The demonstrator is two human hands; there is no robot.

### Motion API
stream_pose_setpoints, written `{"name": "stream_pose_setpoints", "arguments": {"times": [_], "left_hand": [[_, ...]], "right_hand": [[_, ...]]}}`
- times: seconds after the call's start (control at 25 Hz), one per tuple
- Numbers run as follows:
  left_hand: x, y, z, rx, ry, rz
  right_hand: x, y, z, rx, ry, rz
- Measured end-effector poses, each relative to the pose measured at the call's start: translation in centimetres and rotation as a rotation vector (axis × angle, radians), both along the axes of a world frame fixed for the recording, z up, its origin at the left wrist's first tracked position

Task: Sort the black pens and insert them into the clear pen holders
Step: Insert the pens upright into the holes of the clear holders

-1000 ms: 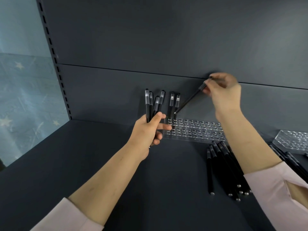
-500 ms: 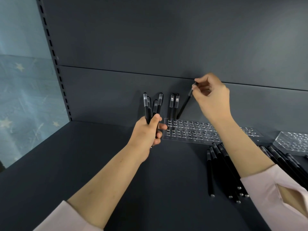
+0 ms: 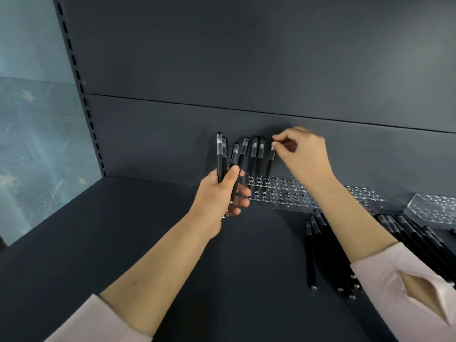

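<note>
Nearest me, a pink sleeve (image 3: 407,280) covers the right forearm, and under that arm loose black pens (image 3: 311,255) lie flat on the dark shelf (image 3: 123,230), well below the right fingertips. Further in, the left hand (image 3: 219,193) has its fingers curled round a bundle of black pens (image 3: 232,154), which fans upward from the fist. Just beyond those fingertips sits the clear pen holder (image 3: 291,197). Above it the right hand (image 3: 304,159) pinches the top of a single black pen (image 3: 270,161) between thumb and forefinger, and the pen stands upright in a back-row hole. Two standing pens (image 3: 256,156) sit between that pinch and the left fist. A second clear holder (image 3: 436,208) lies far right, against the grey back panel (image 3: 246,70).
</note>
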State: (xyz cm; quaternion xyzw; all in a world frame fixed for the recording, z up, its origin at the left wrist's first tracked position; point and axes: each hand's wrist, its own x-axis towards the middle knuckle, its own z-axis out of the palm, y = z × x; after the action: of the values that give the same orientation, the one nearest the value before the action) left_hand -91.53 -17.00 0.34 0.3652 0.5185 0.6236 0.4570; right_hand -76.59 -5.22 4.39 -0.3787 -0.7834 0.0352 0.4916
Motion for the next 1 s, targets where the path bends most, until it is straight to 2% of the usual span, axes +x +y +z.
{"name": "stream_pose_setpoints", "arguments": {"times": [0.12, 0.4, 0.44, 0.64, 0.84, 0.92, 1.0], "left_hand": [[0.1, 0.2, 0.0, 0.014, 0.0, -0.007], [0.2, 0.4, 0.1, 0.043, -0.037, -0.005], [0.2, 0.4, 0.2, 0.053, -0.035, -0.012], [0.6, 0.3, 0.0, 0.12, -0.011, -0.088], [0.5, 0.2, -0.3, 0.129, 0.059, -0.159], [0.6, 0.0, -0.3, 0.102, 0.126, -0.189], [0.8, -0.3, -0.4, 0.069, 0.205, -0.209]], "right_hand": [[0.1, 0.4, -0.4, 0.026, -0.043, -0.015], [-0.2, -0.6, 0.4, 0.046, 0.033, -0.026], [-0.4, -0.9, 0.7, 0.008, 0.066, -0.002], [-1.1, -3.4, 1.2, -0.45, 0.313, 0.291], [-0.9, -5.2, -1.0, -0.611, 0.567, 0.286], [-0.6, -5.6, -1.5, -0.661, 0.668, 0.348], [-0.4, -5.8, -1.8, -0.647, 0.676, 0.359]]}}
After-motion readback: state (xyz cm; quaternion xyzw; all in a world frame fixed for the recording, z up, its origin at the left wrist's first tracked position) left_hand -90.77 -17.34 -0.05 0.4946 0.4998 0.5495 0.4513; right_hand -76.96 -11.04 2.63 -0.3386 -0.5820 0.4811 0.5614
